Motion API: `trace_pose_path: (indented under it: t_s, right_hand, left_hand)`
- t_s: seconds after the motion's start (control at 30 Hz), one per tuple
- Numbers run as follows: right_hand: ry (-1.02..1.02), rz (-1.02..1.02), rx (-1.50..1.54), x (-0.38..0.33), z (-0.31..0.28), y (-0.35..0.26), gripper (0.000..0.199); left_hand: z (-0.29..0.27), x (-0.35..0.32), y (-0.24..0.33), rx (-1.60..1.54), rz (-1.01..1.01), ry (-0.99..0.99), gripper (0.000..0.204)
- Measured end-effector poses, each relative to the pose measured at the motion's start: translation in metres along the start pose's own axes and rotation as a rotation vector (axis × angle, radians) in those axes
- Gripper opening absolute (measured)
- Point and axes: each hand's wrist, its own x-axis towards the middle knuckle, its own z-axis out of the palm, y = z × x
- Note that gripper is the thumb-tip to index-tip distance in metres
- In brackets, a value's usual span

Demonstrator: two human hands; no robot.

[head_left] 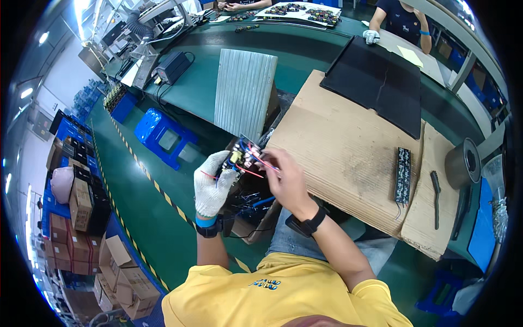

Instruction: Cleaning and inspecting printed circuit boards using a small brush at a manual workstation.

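My left hand, in a white knitted glove, grips a small circuit board with red and blue wires hanging from it. My bare right hand pinches the red wires at the board's right side, fingers closed on them. Both hands are held above my lap, just left of the cardboard sheet that covers the bench. Below the hands a cardboard box holds several more wired boards.
On the cardboard lie a black mat, a narrow black board strip and a dark tool. A grey ribbed panel leans upright. A tape roll sits at right. A blue stool stands on the green floor; other people work at the far table.
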Motion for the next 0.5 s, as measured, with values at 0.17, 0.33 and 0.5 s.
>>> trace_pose_path:
  t_s: [0.17,0.33,0.5]
  right_hand:
    - [-0.331,0.248,0.049,0.003,-0.005,0.029,0.034]
    - [-0.488,0.533,0.348,0.016,-0.034,-0.011,0.034]
    - [-0.200,0.628,0.664,-0.005,-0.035,-0.013,0.034]
  left_hand:
    - [-0.017,0.010,0.034,0.629,0.220,-0.236,0.045]
    - [-0.012,0.022,0.033,0.713,0.180,-0.497,0.049]
    - [0.003,0.024,-0.011,-0.160,-0.154,-0.187,0.049]
